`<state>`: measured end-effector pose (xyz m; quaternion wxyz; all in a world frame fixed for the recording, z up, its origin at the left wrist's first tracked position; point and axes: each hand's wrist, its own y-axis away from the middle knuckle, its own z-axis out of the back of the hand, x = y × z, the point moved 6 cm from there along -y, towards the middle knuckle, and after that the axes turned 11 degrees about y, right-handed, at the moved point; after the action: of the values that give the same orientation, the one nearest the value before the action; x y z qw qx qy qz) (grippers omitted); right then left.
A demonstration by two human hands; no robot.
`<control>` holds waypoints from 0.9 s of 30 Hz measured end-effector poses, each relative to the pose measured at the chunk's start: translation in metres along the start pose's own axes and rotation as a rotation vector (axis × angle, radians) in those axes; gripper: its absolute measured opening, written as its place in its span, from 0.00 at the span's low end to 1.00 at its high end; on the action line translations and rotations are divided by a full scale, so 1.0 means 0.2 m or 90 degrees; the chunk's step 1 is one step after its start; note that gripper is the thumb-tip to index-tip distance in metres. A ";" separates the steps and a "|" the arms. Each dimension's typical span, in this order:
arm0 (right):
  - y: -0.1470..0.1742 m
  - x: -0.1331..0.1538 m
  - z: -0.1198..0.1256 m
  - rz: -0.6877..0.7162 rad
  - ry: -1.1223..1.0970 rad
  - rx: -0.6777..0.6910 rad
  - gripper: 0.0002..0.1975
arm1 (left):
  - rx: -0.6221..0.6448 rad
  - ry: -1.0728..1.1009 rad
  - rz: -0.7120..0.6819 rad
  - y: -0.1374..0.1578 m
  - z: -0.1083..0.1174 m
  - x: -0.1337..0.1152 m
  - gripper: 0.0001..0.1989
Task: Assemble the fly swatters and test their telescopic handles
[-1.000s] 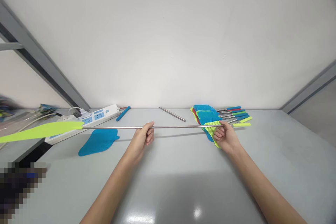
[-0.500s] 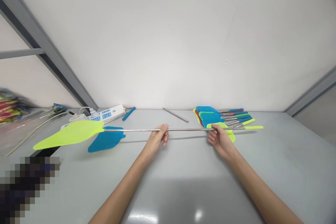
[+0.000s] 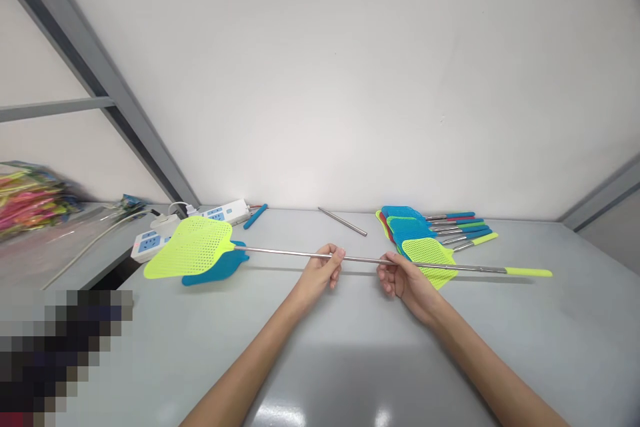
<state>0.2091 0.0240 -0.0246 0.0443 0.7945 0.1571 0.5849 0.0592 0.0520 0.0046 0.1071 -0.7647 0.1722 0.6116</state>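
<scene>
A yellow-green fly swatter [image 3: 193, 248] with a long, drawn-out metal shaft spans between my hands, held above the table. Its perforated head is at the left and its handle at the far right. My left hand [image 3: 323, 270] pinches the shaft near the middle. Farther right, my right hand [image 3: 404, 280] grips the same shaft between thumb and fingers. Under the yellow-green head lies a loose blue swatter head [image 3: 217, 270], partly covered. Behind my right hand is a pile of fly swatters [image 3: 413, 227] in blue, red and yellow-green, their shafts short.
A loose metal rod [image 3: 343, 221] lies near the wall, and a blue handle [image 3: 255, 216] rests beside a white power strip [image 3: 233, 211]. Plastic-bagged colourful goods [image 3: 35, 197] sit at the far left. A white cable [image 3: 95, 233] runs along the left side.
The swatter's head has turned to show its perforated face. Its handle end has swung lower and to the right. My hands have come closer together along the shaft, and the view has shifted slightly.
</scene>
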 end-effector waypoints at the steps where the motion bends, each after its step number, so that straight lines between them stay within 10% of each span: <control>1: 0.00 0.00 -0.01 0.000 0.004 0.002 0.10 | 0.004 -0.002 0.006 0.00 -0.01 0.01 0.13; 27: 0.01 0.16 0.18 0.140 -0.132 -0.096 0.10 | -0.276 0.219 -0.193 0.00 0.26 -0.08 0.13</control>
<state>0.2526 0.0362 -0.0054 0.0550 0.8573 0.0194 0.5115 0.0096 0.0734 0.0089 0.0010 -0.8790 -0.0626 0.4727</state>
